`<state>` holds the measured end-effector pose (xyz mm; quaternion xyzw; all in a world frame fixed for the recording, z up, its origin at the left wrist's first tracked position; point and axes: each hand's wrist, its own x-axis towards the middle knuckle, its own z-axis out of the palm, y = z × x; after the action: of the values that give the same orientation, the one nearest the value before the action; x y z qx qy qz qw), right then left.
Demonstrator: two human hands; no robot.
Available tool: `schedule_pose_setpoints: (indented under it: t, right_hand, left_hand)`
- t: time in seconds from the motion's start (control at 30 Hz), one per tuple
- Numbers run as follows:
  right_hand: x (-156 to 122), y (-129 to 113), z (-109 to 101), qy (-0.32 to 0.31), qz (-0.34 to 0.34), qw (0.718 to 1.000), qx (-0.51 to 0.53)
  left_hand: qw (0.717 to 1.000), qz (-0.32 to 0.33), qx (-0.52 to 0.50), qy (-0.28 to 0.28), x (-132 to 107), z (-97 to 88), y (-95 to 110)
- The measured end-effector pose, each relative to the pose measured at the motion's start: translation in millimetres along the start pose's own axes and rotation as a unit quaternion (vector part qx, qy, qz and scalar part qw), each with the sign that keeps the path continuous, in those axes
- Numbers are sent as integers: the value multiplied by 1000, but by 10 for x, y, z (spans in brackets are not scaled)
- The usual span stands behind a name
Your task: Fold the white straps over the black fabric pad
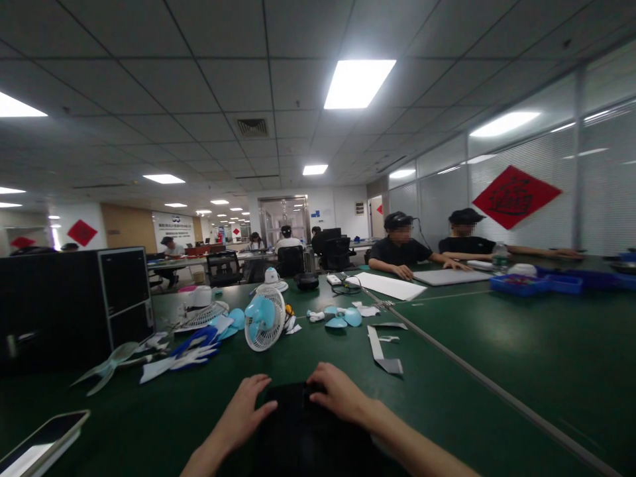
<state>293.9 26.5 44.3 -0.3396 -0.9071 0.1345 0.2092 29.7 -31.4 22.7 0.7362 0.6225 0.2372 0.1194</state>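
A black, flat-looking object (pixel 311 434) lies at the table's front edge, too dark for me to make out its kind. My left hand (pixel 243 407) is beside its left edge, thumb and fingers apart, the thumb tip close to or touching it. At its far right corner, my right hand (pixel 340 394) has curled fingers and a thumb closed on the object's edge. The fingertips there are partly lost against the black.
Across the green table (pixel 447 397) lie a small fan (pixel 265 318), blue fan blades (pixel 342 317), gloves (pixel 191 351) and grey-white strips (pixel 382 351). A phone (pixel 42 444) and a computer case (pixel 124 291) stand left. Two people (pixel 402 248) sit at the far right by blue trays (pixel 521 285).
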Motion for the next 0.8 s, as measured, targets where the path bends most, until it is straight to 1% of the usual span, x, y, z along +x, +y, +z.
schedule_pose_setpoints:
  t: [0.1,0.2,0.27,0.4,0.47,0.5,0.53,0.6,0.63,0.7,0.73,0.8]
  right_hand:
    - [-121,24,-104,-9,7,1000,11]
    - [-204,40,-154,-31,2,1000,7]
    - [-220,36,-138,-32,-1,999,3]
    - [-188,40,-60,-19,-8,1000,6]
    - [-160,87,-60,-7,-11,1000,9]
    - [-148,131,-83,7,-2,1000,6]
    - [-138,189,-121,27,20,999,-4]
    - [-135,343,-239,70,101,991,-52]
    - [-144,432,-310,88,152,981,-86]
    - [-185,615,-451,102,241,953,-152]
    - [-214,701,-510,105,269,942,-172]
    - [-277,843,-588,105,300,928,-192]
  left_hand:
    - [999,0,-20,-39,-9,50,65]
    - [998,1,-22,-61,-19,45,76]
    - [998,3,-21,-65,-22,27,68]
    - [998,-15,-14,-60,-13,10,55]
    - [998,-16,-8,-60,-3,18,46]
    - [998,-15,-5,-60,2,24,39]
    - [998,-14,-3,-60,6,30,31]
    - [998,-14,-2,-60,10,39,15]
    - [998,-15,-3,-59,10,41,8]
    - [998,-13,-5,-59,6,38,3]
    - [998,-12,-6,-59,3,35,6]
    - [998,-13,-5,-56,-3,25,19]
